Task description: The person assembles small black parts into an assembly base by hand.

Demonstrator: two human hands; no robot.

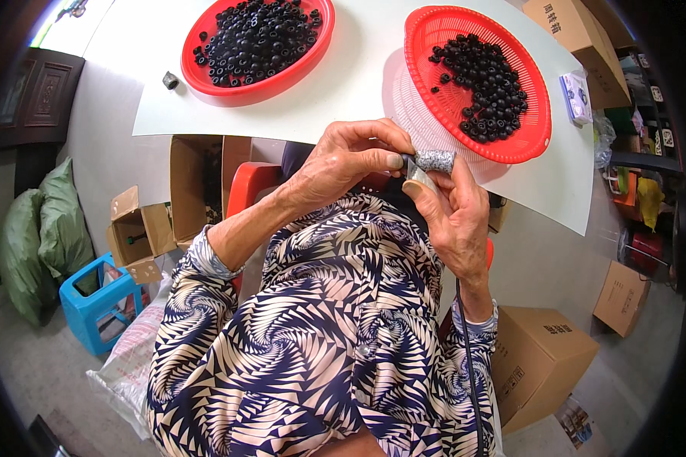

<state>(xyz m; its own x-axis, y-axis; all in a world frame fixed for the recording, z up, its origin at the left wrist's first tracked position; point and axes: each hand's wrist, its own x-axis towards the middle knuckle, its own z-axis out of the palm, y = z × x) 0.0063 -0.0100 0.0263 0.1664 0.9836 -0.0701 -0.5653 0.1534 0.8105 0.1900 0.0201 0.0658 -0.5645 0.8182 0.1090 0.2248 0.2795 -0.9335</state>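
Observation:
Over my lap, at the table's near edge, my two hands meet. My left hand (352,158) is closed in a pinch, thumb against fingers, on a small dark piece (407,163) mostly hidden by the fingertips. My right hand (456,209) is closed just beside it, its thumb on a pale, flat, shiny piece (421,178) whose kind I cannot make out. A speckled grey wrap (436,160) lies across the index finger of that hand. Beyond the hands, a red perforated basket (543,91) holds many small black round parts (489,87).
A red basin (263,90) heaped with black ring-like parts (259,42) stands on the white table (358,84) at the far left. Nearby lies a small dark cylindrical piece (171,80). Cartons (541,358), a blue stool (91,305) and green sacks (42,236) surround my seat.

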